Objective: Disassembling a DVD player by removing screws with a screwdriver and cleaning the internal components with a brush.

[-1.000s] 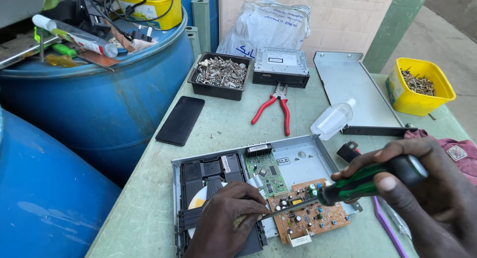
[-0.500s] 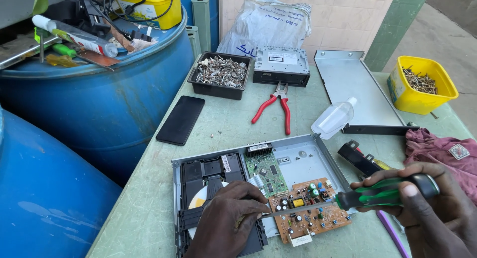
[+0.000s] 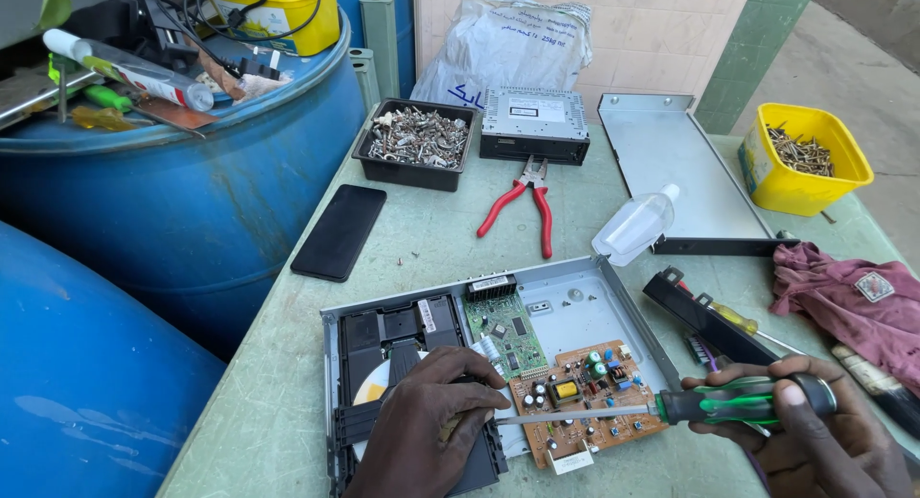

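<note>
An opened disc player chassis [image 3: 585,301] lies on the table with a black disc drive [image 3: 383,335], a green circuit board [image 3: 505,328] and a brown circuit board [image 3: 585,397] inside. My left hand [image 3: 431,421] rests on the drive, its fingertips at the edge of the brown board. My right hand [image 3: 815,440] grips a green and black screwdriver [image 3: 738,400]. Its shaft lies nearly flat across the brown board, and the tip points left to my left fingers.
Red-handled pliers [image 3: 527,206], a black phone [image 3: 340,231], a clear squeeze bottle [image 3: 632,225], a black tray of screws [image 3: 417,138], a yellow tub of screws [image 3: 805,162], a car radio unit [image 3: 535,124], a metal cover [image 3: 671,162] and a maroon cloth [image 3: 853,301] surround the chassis. Blue barrels [image 3: 192,210] stand left.
My right hand has drawn back to the right and lowered the screwdriver, so its shaft now lies almost level over the brown board. My left hand has stayed on the drive.
</note>
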